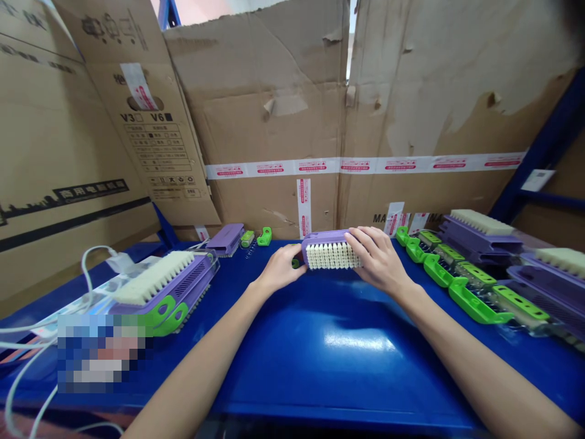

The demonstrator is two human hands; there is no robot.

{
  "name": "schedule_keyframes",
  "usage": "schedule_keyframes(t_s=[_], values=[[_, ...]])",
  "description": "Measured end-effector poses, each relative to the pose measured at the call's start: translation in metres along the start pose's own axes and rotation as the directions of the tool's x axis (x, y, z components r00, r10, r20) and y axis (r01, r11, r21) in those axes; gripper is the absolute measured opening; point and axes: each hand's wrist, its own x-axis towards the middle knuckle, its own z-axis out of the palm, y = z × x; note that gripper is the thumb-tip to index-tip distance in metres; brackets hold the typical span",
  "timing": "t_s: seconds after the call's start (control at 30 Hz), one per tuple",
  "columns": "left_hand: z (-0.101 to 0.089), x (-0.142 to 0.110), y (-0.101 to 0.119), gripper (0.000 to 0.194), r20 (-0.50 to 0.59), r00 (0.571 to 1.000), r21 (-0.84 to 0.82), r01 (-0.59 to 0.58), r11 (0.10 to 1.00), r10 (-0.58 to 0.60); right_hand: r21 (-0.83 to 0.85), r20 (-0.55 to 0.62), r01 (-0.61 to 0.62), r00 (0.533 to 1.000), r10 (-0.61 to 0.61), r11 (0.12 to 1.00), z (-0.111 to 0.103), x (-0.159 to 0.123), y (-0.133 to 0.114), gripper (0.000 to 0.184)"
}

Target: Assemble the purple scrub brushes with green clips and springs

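A purple scrub brush (331, 256) with cream bristles is held up over the middle of the blue table, its bristles facing me. My right hand (379, 256) grips its right end, fingers over the top edge. At the opposite end, my left hand (283, 268) is closed, thumb and fingers at the brush's left tip. A little green (296, 263) shows there between thumb and finger; whether it is a separate piece I cannot tell. The back of the brush is hidden from me.
Purple-and-green brushes (169, 292) are stacked at left beside white cables (18, 347) and a power strip. Behind lie a purple shell (226, 239) and a green clip (264, 236). Rightward are rows of green clips (475, 300), green-topped parts (521, 302) and brush bodies (479, 235). Cardboard (274, 122) walls the back.
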Motion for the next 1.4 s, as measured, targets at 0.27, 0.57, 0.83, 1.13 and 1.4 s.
schedule_keyframes(t_s=[0.27,0.57,0.83,1.13,1.4], values=[[-0.002,0.003,0.006,0.014,-0.119,0.987,-0.196,0.082,0.977,-0.107,0.004,0.004,-0.123,0.992,0.123,0.992,0.007,-0.005,0.004,0.082],[-0.029,0.007,-0.04,0.021,-0.496,0.682,-0.546,0.235,0.804,-0.537,-0.063,0.056,-0.318,0.945,0.321,0.946,0.009,-0.006,-0.001,0.077],[-0.032,0.01,-0.035,0.029,-0.433,0.576,-0.767,0.17,0.619,-0.694,-0.077,0.284,-0.474,0.833,0.475,0.877,0.02,-0.003,-0.03,0.077],[-0.02,0.011,0.001,0.038,-0.179,0.83,-0.74,0.241,0.629,-0.528,0.0,0.172,-0.521,0.841,0.513,0.853,0.03,-0.003,-0.035,0.066],[-0.02,0.008,0.012,0.037,0.035,0.901,-0.746,0.312,0.588,-0.433,0.532,0.203,-0.702,0.648,0.734,0.473,0.013,0.01,-0.031,0.039]])
